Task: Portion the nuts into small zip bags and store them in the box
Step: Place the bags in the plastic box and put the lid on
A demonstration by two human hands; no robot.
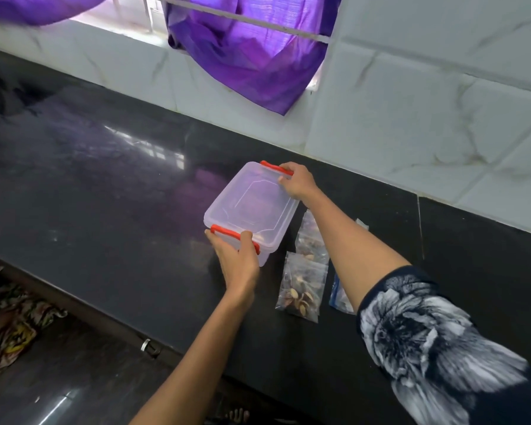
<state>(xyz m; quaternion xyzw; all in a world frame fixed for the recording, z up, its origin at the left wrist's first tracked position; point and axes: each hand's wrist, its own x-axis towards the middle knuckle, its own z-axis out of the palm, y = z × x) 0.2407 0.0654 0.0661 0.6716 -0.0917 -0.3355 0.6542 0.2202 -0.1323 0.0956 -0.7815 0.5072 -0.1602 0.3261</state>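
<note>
A clear plastic box [252, 207] with its lid on and two red clip latches stands on the black counter [104, 185]. My left hand [238, 260] grips the box's near end, fingers over the near red latch [224, 231]. At the far end, my right hand [298, 180] holds the other red latch [273, 167]. Right of the box lie two small zip bags of nuts: one close to me [301, 286], one behind it [310, 237], partly under my right forearm.
A blue-edged zip bag [339, 296] pokes out from under my right arm. The white tiled wall [411, 118] runs behind the counter, with a purple curtain [246, 56] hanging over the window. Beyond the counter's near edge is the floor with patterned cloth [9, 317].
</note>
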